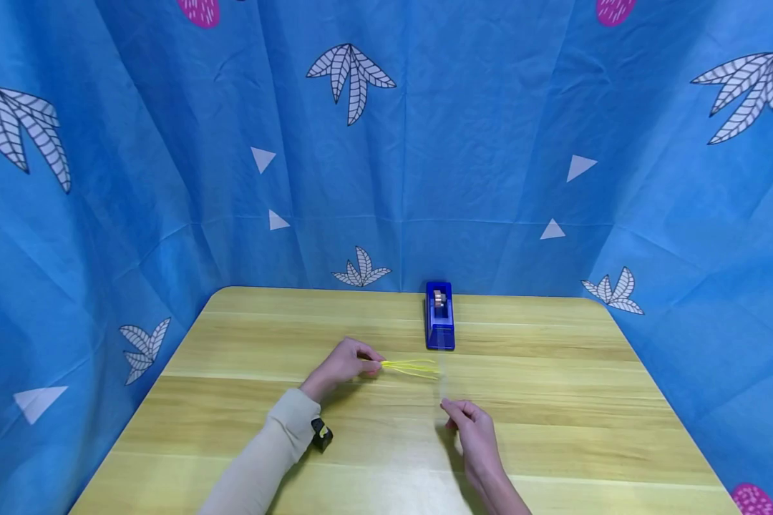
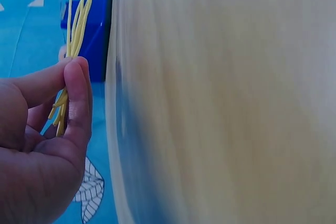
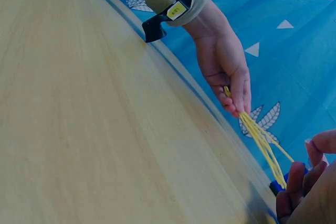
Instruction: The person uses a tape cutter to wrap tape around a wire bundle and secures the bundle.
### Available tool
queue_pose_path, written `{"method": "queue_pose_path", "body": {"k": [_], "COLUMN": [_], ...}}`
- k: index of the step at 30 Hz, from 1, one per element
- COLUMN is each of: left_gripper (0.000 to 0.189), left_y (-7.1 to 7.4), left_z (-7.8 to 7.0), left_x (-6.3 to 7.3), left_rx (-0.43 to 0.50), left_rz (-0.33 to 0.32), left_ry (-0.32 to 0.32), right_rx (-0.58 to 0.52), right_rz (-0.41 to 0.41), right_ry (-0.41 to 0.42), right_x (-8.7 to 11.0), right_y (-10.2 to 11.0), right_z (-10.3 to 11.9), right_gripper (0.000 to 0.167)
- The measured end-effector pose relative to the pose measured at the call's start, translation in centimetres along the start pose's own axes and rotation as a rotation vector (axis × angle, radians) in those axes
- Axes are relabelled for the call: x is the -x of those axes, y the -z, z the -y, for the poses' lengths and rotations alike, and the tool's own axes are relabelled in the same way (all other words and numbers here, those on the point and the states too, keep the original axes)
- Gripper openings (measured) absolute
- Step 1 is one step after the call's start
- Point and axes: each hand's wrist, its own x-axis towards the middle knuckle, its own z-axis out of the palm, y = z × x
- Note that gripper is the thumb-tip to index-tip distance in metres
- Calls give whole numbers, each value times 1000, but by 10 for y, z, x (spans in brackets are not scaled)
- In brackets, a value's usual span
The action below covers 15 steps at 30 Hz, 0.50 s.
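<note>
My left hand [image 1: 348,361] pinches a bundle of thin yellow cords [image 1: 407,367] between thumb and fingertips, and their loose ends fan out to the right. In the left wrist view, short ends of the cords [image 2: 61,109] stick out behind the fingers. A blue tape dispenser [image 1: 440,332] with a small roll in it stands at the back of the table. From it a strip of clear tape [image 1: 443,383] runs toward me. My right hand [image 1: 477,433] pinches the tape's near end between thumb and forefinger. The cord ends lie close beside the strip; whether they touch is unclear.
The wooden table [image 1: 573,400] has rounded back corners. A blue patterned curtain [image 1: 477,143] hangs round its back and sides. A black strap device [image 1: 322,435] is worn at the left wrist, over a light sleeve [image 1: 270,447].
</note>
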Motion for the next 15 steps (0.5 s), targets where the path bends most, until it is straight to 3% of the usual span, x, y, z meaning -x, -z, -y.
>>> {"method": "queue_pose_path", "body": {"k": [15], "left_gripper": [9], "left_y": [-29], "left_z": [-12], "left_x": [4], "left_rx": [-31], "left_rz": [53], "left_ry": [4], "right_rx": [-2], "right_rz": [-8], "right_ry": [0], "right_x": [1], "right_y": [-2], "right_z": [-1], "right_gripper": [24]}}
